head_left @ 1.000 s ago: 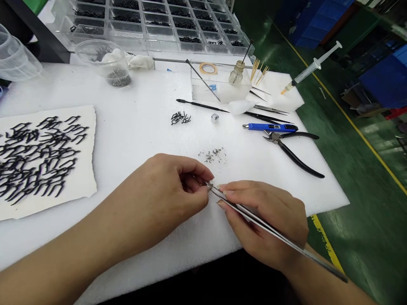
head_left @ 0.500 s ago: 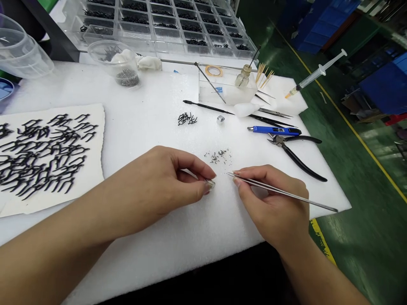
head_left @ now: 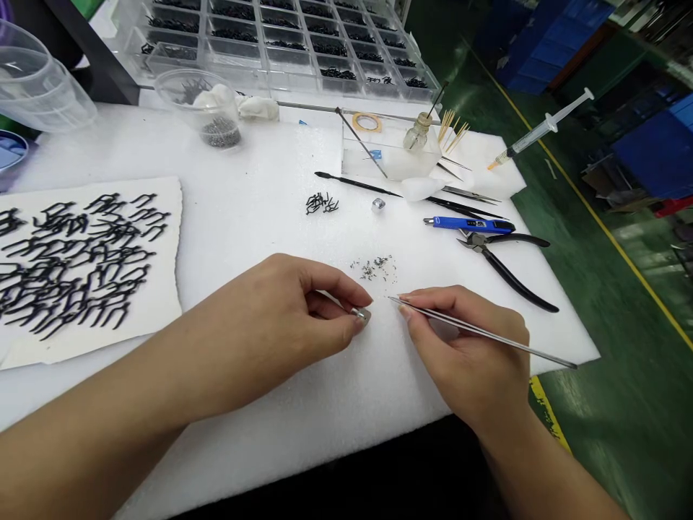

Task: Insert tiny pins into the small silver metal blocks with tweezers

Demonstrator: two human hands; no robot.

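Observation:
Between thumb and forefinger, my left hand (head_left: pixel 303 318) pinches a small shiny clear-and-silver piece (head_left: pixel 362 315); its exact kind is too small to make out. My right hand (head_left: pixel 471 339) grips metal tweezers (head_left: pixel 481 330), their tips pointing left, a short gap from that piece. Just beyond both hands lies a scatter of tiny dark bits (head_left: pixel 375 268). Farther off sit a small pile of bent black pieces (head_left: pixel 321 204) and a little clear cube-like piece (head_left: pixel 377 205).
Black bent pieces cover a white sheet (head_left: pixel 172 289) at left. On the right lie diagonal cutters (head_left: pixel 514 278), a blue utility knife (head_left: pixel 468 224) and a syringe (head_left: pixel 541 130). Behind are a glass bottle (head_left: pixel 416 133), a plastic cup (head_left: pixel 198 108) and a compartment box (head_left: pixel 286 83).
The clear-and-silver piece has turned slightly in my left fingers and shows more of its face. Both hands otherwise keep nearly the same place; the whole view has shifted a little.

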